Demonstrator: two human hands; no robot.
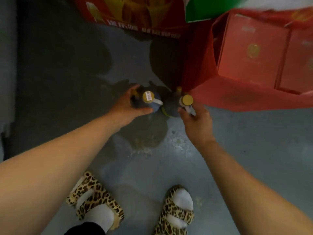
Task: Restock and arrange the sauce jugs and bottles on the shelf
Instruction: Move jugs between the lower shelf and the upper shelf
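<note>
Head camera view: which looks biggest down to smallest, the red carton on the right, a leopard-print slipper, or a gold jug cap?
1. Red carton, clearly the largest.
2. Leopard-print slipper, though it lies nearer the camera, which enlarges it.
3. Gold jug cap, smallest.

The other cap looks about the same size, so I would not rank those two.

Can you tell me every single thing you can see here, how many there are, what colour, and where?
sauce jugs: two, dark with gold caps and pale handles, standing on the floor side by side, one under each hand
floor: one, grey-blue, with dark stains around the jugs
red carton: one, red with yellow print, top middle
pink-red boxes: at least two, top right, standing in a red wrapping
green packaging: one piece, top, blurred
leopard-print sandals: two, worn over white socks, bottom
left hand: fingers curled round the left jug
right hand: fingers at the right jug's handle; firm grip unclear
</note>
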